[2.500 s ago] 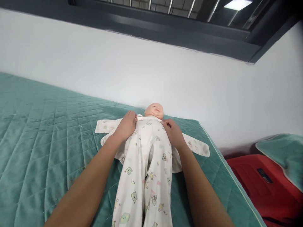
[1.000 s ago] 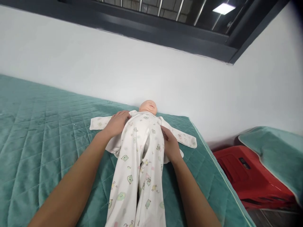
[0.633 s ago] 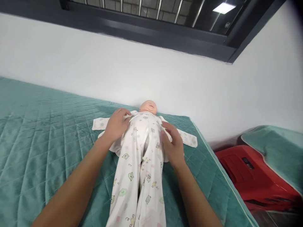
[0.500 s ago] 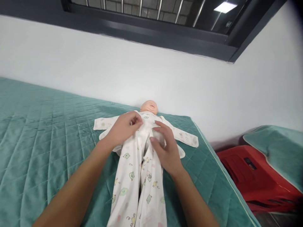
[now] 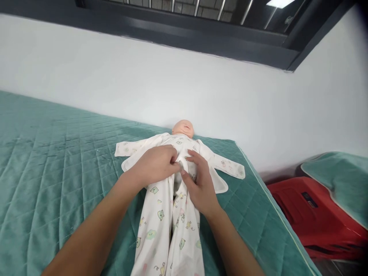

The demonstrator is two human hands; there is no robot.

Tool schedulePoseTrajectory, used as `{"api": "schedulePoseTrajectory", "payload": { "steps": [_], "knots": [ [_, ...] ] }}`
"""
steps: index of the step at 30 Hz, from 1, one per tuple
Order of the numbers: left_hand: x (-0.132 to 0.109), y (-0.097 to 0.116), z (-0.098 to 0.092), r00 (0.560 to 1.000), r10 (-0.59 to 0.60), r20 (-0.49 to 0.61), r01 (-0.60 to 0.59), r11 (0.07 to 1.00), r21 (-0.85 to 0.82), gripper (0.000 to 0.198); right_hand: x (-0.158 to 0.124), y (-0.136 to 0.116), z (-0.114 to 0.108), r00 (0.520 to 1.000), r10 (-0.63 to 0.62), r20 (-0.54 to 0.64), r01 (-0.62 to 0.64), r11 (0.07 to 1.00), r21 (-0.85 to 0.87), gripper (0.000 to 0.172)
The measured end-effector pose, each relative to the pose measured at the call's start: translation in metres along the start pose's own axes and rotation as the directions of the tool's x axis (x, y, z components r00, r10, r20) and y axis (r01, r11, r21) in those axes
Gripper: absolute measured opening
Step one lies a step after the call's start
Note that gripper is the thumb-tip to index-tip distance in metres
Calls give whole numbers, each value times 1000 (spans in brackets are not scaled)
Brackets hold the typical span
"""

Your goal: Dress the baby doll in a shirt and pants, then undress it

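Note:
A doll (image 5: pixel 183 128) lies on its back, dressed in a white printed long-sleeved top (image 5: pixel 230 168) with sleeves and lower flaps spread wide. White baby trousers (image 5: pixel 161 226) with green and yellow figures cover its legs. At the waist, my left hand (image 5: pixel 156 165) is closed, thumb and forefinger pinching the trouser cloth. Opposite it, my right hand (image 5: pixel 199 184) curls over the same waist, its thumb and fingers around a fold. Both thumbs nearly meet. Some of the cloth between my fingers is hidden.
Under the doll is a green quilted bed cover (image 5: pixel 71 184), its edge dropping off at the right. A white wall (image 5: pixel 138 76) rises behind, below a dark-framed barred window (image 5: pixel 201 34). Beyond the bed's right edge stands a red plastic stool (image 5: pixel 304 214) partly under green cloth (image 5: pixel 339 180).
My left hand has moved right and slightly down to the middle of the waist, its fingers closing on cloth. My right hand has stayed at the waist. The view has shifted slightly.

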State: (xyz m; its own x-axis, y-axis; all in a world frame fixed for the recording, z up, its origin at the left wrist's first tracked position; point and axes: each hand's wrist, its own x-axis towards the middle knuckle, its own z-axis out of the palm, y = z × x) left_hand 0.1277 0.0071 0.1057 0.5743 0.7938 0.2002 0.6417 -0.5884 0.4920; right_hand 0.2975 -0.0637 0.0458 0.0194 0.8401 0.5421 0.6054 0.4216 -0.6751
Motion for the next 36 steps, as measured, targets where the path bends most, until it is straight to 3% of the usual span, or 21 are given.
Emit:
{"api": "schedulePoseTrajectory", "payload": {
  "steps": [3, 10, 16, 18, 21, 24, 28, 31, 36],
  "knots": [
    [-1, -2, -5, 1000, -16, 13, 17, 998, -67, 17, 0, 1, 0, 1000, -19, 7, 19, 1000, -14, 30],
    [2, -11, -3, 1000, -4, -15, 3, 999, -46, 22, 3, 5, -6, 999, -12, 29, 13, 1000, -16, 21],
    [-2, -21, 3, 990, -111, -90, 115, 993, 35, 19, 5, 11, -7, 998, 44, -34, -43, 998, 36, 21],
    [-18, -23, 13, 976, -161, -145, 161, 987, -11, 20, 2, 12, -6, 997, 59, -43, -57, 997, 48, 23],
    [-59, -25, 34, 947, -253, -199, 204, 950, -235, 24, -12, 10, -6, 996, 89, -28, -87, 994, 65, 32],
    [-111, -22, 51, 918, -353, -180, 256, 875, -411, 27, -40, 5, -9, 991, 137, 4, -137, 987, 84, 42],
    [-172, -11, 60, 919, -382, -96, 298, 833, -466, 28, -85, -17, -16, 987, 158, 18, -159, 985, 66, 43],
    [-199, 1, 58, 949, -306, -75, 241, 858, -454, 23, -115, -49, -21, 993, 101, 54, -101, 995, -3, 42],
    [-219, 17, 51, 993, -77, -86, 41, 933, -357, 23, -148, -100, -19, 968, 33, 247, 32, 966, -256, 31]
  ]
}}
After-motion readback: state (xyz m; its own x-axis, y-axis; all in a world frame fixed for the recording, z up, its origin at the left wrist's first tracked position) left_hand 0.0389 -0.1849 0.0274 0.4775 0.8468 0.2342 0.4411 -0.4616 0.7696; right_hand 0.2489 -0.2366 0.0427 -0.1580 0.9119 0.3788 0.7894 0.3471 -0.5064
